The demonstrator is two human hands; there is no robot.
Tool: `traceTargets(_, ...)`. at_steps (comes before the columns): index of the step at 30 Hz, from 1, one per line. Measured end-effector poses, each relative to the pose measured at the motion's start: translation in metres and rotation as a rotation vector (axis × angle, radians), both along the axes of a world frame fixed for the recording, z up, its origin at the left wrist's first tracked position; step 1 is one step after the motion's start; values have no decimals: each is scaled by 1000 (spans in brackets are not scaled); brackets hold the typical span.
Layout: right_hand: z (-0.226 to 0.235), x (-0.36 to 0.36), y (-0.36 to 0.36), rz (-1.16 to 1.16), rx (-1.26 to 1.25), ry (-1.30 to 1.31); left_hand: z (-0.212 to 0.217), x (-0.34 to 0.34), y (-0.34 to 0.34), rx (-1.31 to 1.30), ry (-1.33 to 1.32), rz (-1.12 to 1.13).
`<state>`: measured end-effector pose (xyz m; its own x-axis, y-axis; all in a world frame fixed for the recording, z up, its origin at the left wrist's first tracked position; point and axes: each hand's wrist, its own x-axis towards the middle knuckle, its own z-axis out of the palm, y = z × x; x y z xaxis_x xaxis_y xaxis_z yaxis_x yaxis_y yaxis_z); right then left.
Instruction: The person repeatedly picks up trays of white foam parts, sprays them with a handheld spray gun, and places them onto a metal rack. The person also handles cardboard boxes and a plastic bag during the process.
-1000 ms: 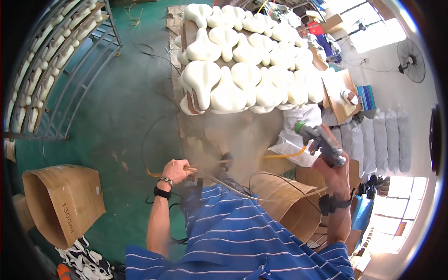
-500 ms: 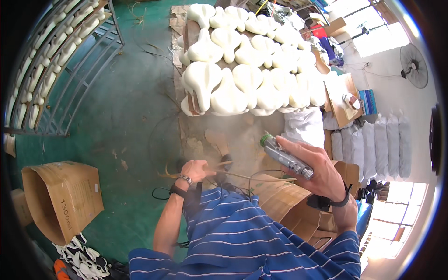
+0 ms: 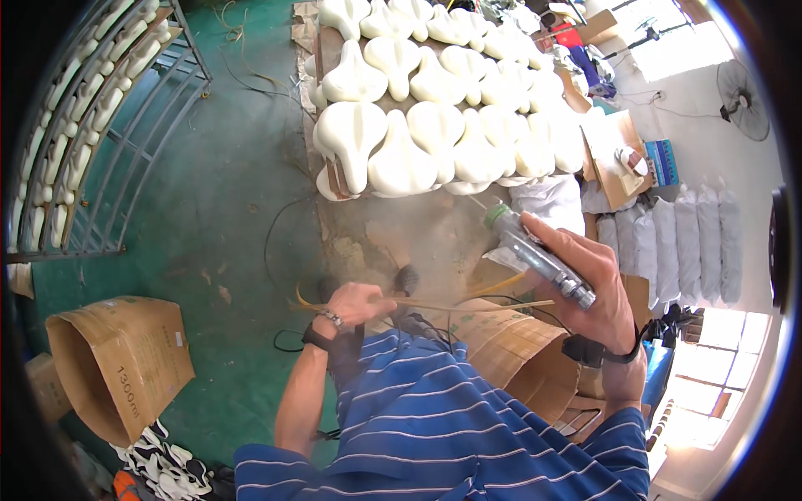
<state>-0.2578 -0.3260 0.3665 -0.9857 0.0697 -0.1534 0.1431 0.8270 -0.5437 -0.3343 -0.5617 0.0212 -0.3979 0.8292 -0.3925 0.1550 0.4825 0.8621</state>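
Observation:
My right hand [image 3: 597,280] is closed around a grey metal spray gun [image 3: 539,257] with a green ring near its front end, which points up and left toward the saddles. My left hand [image 3: 355,304] is wrapped round a thin yellowish hose [image 3: 468,306] that runs across my front to the right hand's side. Beyond both hands lie rows of cream-white bicycle saddle pads [image 3: 409,163], stacked closely on a low support. A pale haze hangs between the hands and the pads.
A rack [image 3: 146,154] full of similar pads stands at the far left. One open cardboard box [image 3: 146,359] sits at left, another [image 3: 501,334] close by my right side. Wrapped white bundles [image 3: 668,242] and a fan [image 3: 743,100] are at right. Cables trail over the green floor [image 3: 225,184].
My right hand has moved right with the spray gun, away from my left hand. More of the yellow hose shows between them. The left hand keeps its hold, and the view has shifted slightly.

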Motion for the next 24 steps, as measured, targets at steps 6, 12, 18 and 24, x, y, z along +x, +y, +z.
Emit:
traceTargets(6,0,4,14,158,22,-76,-10,12,7,-5,16,-11)
traceTargets(12,-7,-5,29,47,-1,106,-4,12,20,-35,10,-25)
traceTargets(18,-2,4,50,138,-29,78,-3,17,35,-84,12,-35)
traceTargets(24,3,21,87,191,-35,14,-2,30,63,-85,-19,-12)
